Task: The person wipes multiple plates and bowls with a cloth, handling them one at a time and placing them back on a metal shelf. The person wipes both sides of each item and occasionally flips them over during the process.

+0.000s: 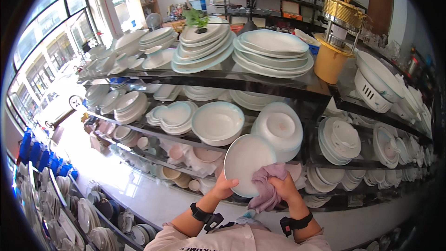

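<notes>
My left hand (224,185) grips the lower left rim of a white ceramic plate (249,158) with a pale blue edge, its thumb on the face. Bunched in my right hand (283,183) is a mauve cloth (266,184), which lies against the plate's lower right rim. The plate is tilted up in front of the shelf. Just behind it, an upturned white bowl (278,125) rests on the shelf, partly hidden by the plate. To its left a large white bowl (218,122) stands upright, beside a stack of lobed dishes (172,115).
Stacked oval platters (273,54) and a yellow pot with a gold-coloured top (331,61) occupy the top shelf (223,78). More dishes (339,139) fill the shelves at right. Behind me at lower left, a rack holds upright plates (87,212). A tiled floor (136,195) runs between.
</notes>
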`<state>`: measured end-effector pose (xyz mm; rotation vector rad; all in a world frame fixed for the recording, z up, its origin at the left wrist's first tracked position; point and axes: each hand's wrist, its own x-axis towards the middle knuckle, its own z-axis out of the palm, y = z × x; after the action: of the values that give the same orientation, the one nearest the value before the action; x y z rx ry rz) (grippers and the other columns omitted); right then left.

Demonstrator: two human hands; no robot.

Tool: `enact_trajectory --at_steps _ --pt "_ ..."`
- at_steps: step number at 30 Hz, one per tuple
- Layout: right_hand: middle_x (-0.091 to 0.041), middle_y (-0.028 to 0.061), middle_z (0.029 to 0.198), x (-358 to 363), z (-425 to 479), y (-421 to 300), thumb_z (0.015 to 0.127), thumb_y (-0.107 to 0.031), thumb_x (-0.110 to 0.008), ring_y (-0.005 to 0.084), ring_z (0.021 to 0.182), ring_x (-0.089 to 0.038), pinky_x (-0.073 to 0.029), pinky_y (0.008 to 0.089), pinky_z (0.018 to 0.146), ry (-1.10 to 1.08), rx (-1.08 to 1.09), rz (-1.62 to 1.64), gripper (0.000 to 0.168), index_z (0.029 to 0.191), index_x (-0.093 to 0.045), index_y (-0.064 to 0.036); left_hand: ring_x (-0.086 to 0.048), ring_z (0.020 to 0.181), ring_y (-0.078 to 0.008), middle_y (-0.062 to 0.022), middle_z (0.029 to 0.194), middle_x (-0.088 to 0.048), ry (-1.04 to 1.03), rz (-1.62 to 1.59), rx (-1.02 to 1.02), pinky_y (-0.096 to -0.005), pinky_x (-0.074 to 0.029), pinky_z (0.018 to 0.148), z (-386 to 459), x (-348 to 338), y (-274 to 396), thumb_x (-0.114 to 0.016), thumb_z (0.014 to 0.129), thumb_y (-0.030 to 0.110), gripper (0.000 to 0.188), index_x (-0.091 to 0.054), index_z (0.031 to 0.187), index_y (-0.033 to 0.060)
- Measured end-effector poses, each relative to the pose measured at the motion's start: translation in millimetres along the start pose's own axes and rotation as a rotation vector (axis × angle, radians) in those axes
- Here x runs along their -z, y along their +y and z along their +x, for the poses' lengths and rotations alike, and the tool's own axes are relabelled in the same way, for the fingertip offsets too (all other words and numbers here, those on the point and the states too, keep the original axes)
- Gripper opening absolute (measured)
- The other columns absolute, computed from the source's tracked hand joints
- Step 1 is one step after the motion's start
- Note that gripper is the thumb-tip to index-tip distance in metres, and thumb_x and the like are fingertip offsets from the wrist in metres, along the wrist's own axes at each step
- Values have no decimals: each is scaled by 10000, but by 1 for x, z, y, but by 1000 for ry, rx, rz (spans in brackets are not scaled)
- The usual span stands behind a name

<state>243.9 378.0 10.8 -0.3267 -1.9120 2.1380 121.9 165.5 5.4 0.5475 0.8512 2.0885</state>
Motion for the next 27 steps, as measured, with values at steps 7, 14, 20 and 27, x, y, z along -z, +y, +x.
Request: enact_trajectory --at_steps 7,14,20,27 --pt "-739 171 903 -54 -21 -4 790 -175 -728 223 861 -713 -537 364 780 -176 -30 -541 280 993 -708 17 -422 1327 -238 -87 1448 -424 81 195 -85 -375 -333 1094 -99 24 26 -751 594 202 1069 -252 1528 63" --pt "-649 98 1186 -104 -20 -15 954 -161 -640 166 1105 -595 -462 301 937 306 261 139 336 1233 -590 19 -306 1441 -251 -105 1555 -318 161 274 -163 -387 -247 1165 -150 -10 40 -760 624 234 1145 -148 1578 73" --pt "-482 198 1401 -180 -59 -11 931 -152 -637 301 1283 -502 -391 364 1061 -94 479 -234 512 1378 -462 27 -302 1441 -253 -115 1553 -312 142 335 -293 -377 -242 1168 -158 -13 28 -810 690 375 1146 -152 1572 57" --pt "-440 210 1464 -166 -80 -51 833 -113 -645 383 1327 -450 -346 442 1116 -720 619 -540 531 1346 -537 -31 -522 1262 -307 -189 1424 -456 201 127 -468 -434 -418 1078 -156 8 17 -711 852 406 840 -317 1466 -10"
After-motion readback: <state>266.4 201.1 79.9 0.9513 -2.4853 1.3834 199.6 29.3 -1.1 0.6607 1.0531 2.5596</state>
